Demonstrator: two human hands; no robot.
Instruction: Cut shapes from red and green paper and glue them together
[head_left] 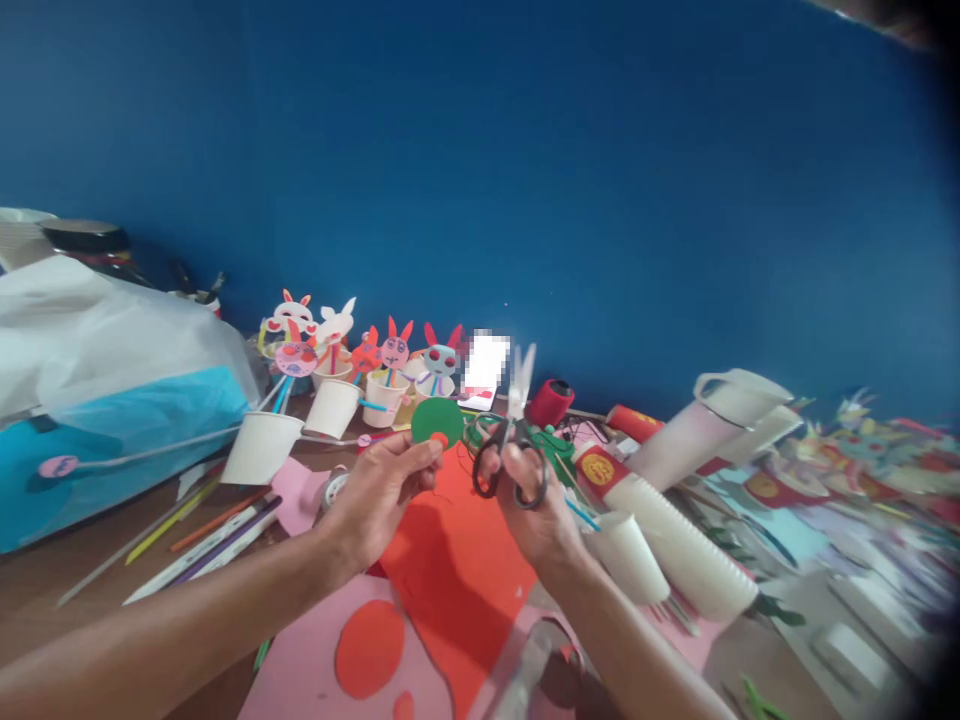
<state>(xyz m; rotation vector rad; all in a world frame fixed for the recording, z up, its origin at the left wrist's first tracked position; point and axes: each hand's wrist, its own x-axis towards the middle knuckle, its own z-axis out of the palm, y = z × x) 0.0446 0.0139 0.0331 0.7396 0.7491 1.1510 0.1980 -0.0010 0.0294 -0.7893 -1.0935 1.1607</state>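
Observation:
My left hand [379, 492] pinches a green paper circle [435, 416] between thumb and fingers. A small orange paper piece [440, 439] shows at the thumb tip, against the circle's lower edge. In my right hand [541, 515] is a pair of black-handled scissors [519, 395], fingers through the loops. Their blades point up and are slightly apart, to the right of the green circle and not touching it. Below both hands lies a large orange-red paper sheet [461, 555]. An orange paper oval [370, 650] rests on pink paper [289, 665] in front.
Behind my left hand, several paper cups [262, 447] carry paper animal faces on sticks. A phone [484, 370] with a blurred screen leans by the blue wall [465, 180]. Stacked cups [675, 535] and a white jug [701, 425] are on the right; a plastic bag [112, 320] is left.

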